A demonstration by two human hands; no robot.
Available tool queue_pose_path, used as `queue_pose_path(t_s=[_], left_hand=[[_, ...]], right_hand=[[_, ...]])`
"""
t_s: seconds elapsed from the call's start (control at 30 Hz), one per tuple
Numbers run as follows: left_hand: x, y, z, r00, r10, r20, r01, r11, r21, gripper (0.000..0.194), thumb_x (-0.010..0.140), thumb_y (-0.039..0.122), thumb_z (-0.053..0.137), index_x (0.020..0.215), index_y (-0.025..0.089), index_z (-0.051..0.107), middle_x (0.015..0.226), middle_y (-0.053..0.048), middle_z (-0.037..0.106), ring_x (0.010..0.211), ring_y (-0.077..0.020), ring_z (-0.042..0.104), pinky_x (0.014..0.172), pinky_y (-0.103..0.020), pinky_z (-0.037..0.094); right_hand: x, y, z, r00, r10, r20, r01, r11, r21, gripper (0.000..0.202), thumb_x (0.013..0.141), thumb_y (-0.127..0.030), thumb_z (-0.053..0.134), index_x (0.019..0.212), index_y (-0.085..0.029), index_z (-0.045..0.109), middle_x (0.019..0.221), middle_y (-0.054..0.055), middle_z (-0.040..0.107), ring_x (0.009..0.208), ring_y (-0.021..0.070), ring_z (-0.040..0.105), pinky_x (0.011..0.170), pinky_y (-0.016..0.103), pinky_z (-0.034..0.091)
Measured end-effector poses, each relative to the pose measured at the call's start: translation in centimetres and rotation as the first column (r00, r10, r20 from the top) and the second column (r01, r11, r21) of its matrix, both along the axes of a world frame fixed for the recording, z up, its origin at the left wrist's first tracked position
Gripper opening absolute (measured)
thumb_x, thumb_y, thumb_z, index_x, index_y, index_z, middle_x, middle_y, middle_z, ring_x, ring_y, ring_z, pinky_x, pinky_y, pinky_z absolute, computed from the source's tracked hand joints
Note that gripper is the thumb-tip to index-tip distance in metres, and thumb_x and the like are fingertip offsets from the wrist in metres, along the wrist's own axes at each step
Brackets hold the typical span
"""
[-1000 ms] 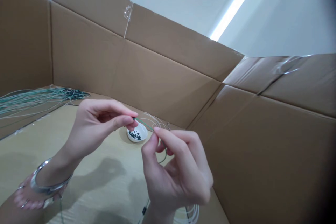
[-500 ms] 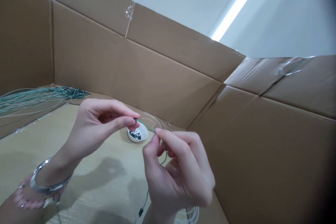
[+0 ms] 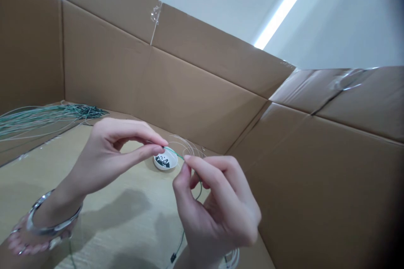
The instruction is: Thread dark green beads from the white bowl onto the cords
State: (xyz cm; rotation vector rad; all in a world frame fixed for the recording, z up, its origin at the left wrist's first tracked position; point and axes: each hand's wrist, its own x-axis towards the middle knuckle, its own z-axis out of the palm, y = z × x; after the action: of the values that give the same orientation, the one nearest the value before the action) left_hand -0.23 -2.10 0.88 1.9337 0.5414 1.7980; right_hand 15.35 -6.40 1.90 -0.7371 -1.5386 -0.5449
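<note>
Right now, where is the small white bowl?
In the head view, the white bowl stands on the pale surface, slightly left of centre, just beyond the left hand and in front of the cardboard wall.

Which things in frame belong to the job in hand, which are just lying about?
Likely the job:
green wire, pinched by left hand and right hand
white bowl of small black pieces, probably

Apparently just lying about:
bundle of green and white wires, far left, untouched
white wires behind the bowl
</note>
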Motion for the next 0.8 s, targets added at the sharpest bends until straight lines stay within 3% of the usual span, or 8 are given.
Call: queue_pose_path(t_s=[0.23, 0.67, 0.8], left_hand=[[0.2, 0.0, 0.2, 0.99, -0.121, 0.066, 0.127, 0.986, -0.103, 0.02, 0.076, 0.007, 0.072, 0.08, 0.027, 0.074, 0.074, 0.005, 0.072, 0.066, -0.0057, 0.067, 0.061, -0.007, 0.054], [1.0, 0.3, 0.1, 0.985, -0.149, 0.081, 0.161, 0.974, -0.158, 0.008, 0.074, 0.013, 0.074, 0.073, 0.02, 0.073, 0.068, 0.001, 0.072, 0.061, -0.0093, 0.068, 0.057, -0.012, 0.056], [0.8, 0.7, -0.2, 0.993, -0.11, 0.031, 0.113, 0.981, -0.155, 0.005, 0.08, 0.019, 0.07, 0.078, 0.019, 0.075, 0.072, -0.002, 0.074, 0.063, -0.0118, 0.069, 0.057, -0.015, 0.058]], right_hand=[[0.2, 0.0, 0.0, 0.99, 0.143, 0.009, -0.141, 0.984, -0.11, 0.02, 0.076, 0.001, 0.058, 0.077, -0.018, 0.061, 0.064, -0.003, 0.048, 0.053, 0.0046, 0.042, 0.042, 0.019, 0.035], [-0.4, 0.8, -0.1, 0.974, 0.223, -0.031, -0.224, 0.943, -0.246, 0.018, 0.078, -0.004, 0.061, 0.088, -0.018, 0.064, 0.071, -0.003, 0.055, 0.058, 0.0046, 0.048, 0.047, 0.017, 0.041], [-0.3, 1.3, -0.1, 0.98, 0.196, -0.039, -0.199, 0.943, -0.265, 0.01, 0.08, -0.008, 0.064, 0.082, -0.019, 0.065, 0.07, -0.002, 0.058, 0.062, 0.0059, 0.052, 0.048, 0.018, 0.038]])
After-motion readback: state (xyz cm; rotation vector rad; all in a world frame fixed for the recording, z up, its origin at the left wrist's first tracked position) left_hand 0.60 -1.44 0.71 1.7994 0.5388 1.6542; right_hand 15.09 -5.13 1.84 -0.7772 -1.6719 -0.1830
